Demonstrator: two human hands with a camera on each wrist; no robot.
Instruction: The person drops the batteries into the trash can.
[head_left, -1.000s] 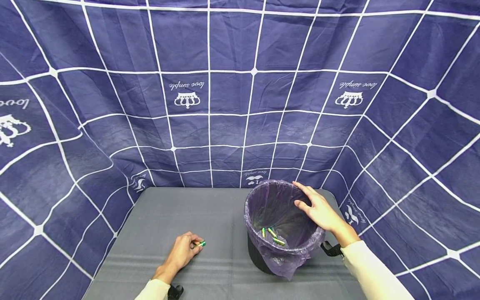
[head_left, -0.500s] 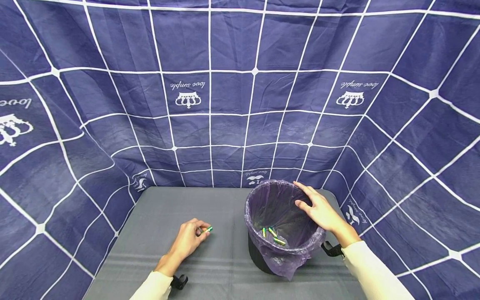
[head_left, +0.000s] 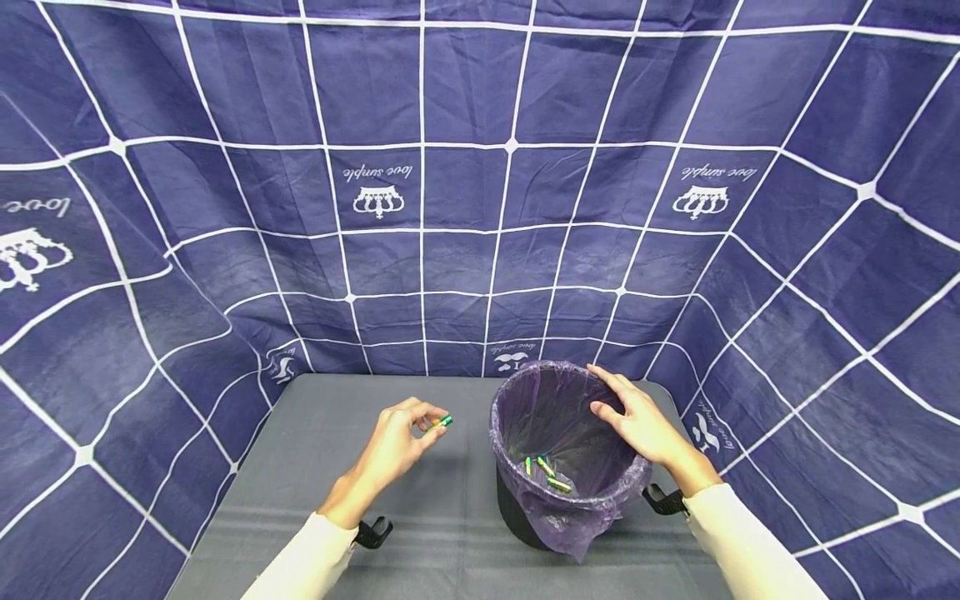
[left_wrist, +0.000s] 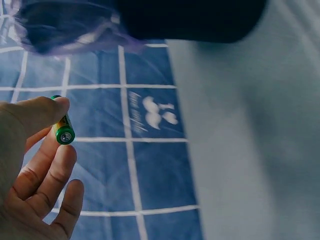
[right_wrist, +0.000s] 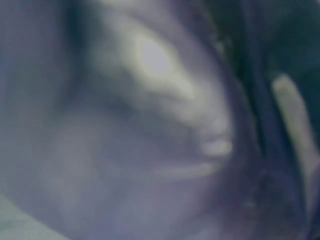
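A small green-and-yellow battery [left_wrist: 65, 131] is pinched between the thumb and index finger of my left hand [head_left: 397, 437]. That hand is raised over the grey table, left of the bin, with its other fingers loosely bent. My right hand [head_left: 641, 425] rests on the right side of the rim of a black trash bin [head_left: 517, 512]. Its index finger stretches along the rim, and its thumb points in over the opening; the remaining fingers are mostly hidden. A purple plastic bag [head_left: 570, 525] lines the bin and folds over its rim. Three similar batteries [head_left: 558, 484] lie inside at the bottom.
A grey table surface [head_left: 330, 467] spreads under the hands and bin. Blue cloth [head_left: 450, 192] with white grid lines hangs behind and on both sides. Black wrist straps [head_left: 372, 532] show at both cuffs. The right wrist view is mostly blurred purple bag [right_wrist: 125, 175].
My left hand has risen from the table and moved forward and right toward the bin, carrying the battery. My right hand stays on the rim, and the batteries inside have not moved.
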